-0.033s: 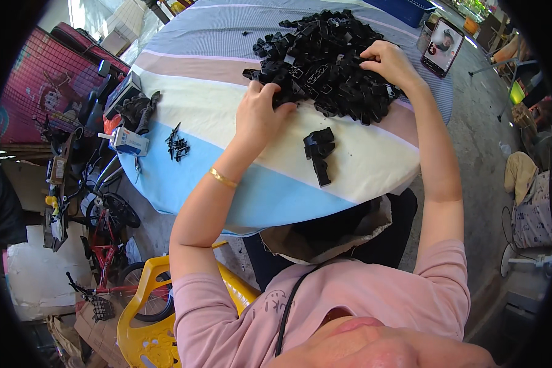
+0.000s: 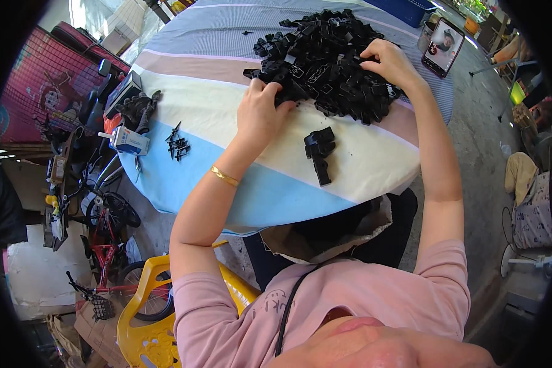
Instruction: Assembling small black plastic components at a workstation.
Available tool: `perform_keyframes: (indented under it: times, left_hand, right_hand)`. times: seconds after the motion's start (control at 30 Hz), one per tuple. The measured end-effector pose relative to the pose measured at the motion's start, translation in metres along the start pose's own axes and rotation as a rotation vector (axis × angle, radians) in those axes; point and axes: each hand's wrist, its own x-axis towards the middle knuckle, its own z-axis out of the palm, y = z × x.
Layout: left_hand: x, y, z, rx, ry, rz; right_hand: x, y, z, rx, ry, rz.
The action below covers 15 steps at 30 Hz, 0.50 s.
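A large heap of small black plastic parts lies on the far half of the cloth-covered table. My left hand rests against the heap's near left edge, its thumb spread away from the fingers, whose tips are partly hidden among the parts. At the heap's right side is my right hand, fingers bent, with a gap between thumb and forefinger; its fingertips touch the parts. Neither hand visibly lifts a part. Apart from the heap, closer to me, lies a black plastic piece made of joined blocks.
Small black screws or pins lie at the left on the striped tablecloth, near a small blue-and-white box and dark gloves. A phone leans at the right edge, beside a blue basket. An open sack sits over my lap.
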Motion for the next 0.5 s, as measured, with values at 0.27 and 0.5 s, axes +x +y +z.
perform_keyframes:
  times: [0.27,0.5]
  left_hand:
    - [0.000,0.014,0.005,0.012,0.118,0.193]
    - [0.018,0.008,0.015,-0.018,0.158,0.522]
  right_hand:
    - [0.001,-0.016,-0.008,-0.143,-0.056,-0.032]
    - [0.007,-0.063,-0.009,0.625,0.149,-0.005]
